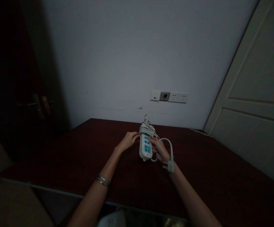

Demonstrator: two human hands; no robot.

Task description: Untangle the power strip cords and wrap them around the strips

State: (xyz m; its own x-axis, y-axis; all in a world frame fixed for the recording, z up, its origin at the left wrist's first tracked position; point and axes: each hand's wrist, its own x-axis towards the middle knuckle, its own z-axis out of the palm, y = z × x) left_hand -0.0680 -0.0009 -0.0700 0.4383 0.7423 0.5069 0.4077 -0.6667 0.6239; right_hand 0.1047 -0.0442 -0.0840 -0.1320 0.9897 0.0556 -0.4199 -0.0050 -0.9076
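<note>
A white power strip [145, 148] with blue sockets is held up over the dark red table, its near end tilted toward me. White cord [146, 130] is wound several times around its far part, and a loop sticks up beyond. My right hand [159, 148] grips the strip from the right side, thumb on the socket face. Fingers of my left hand [130, 140] are pinched together at the left edge, by the wound cord. From the strip a length of cord arches over my right wrist, where the plug [171, 166] hangs with its prongs pointing left.
The dark red table [80, 157] reaches back to a pale wall [118, 63]. Wall sockets [178, 97] and a switch plate [155, 95] are set above its back edge. A pale panelled door [257, 104] stands at right, a dark door with a handle [36, 105] at left.
</note>
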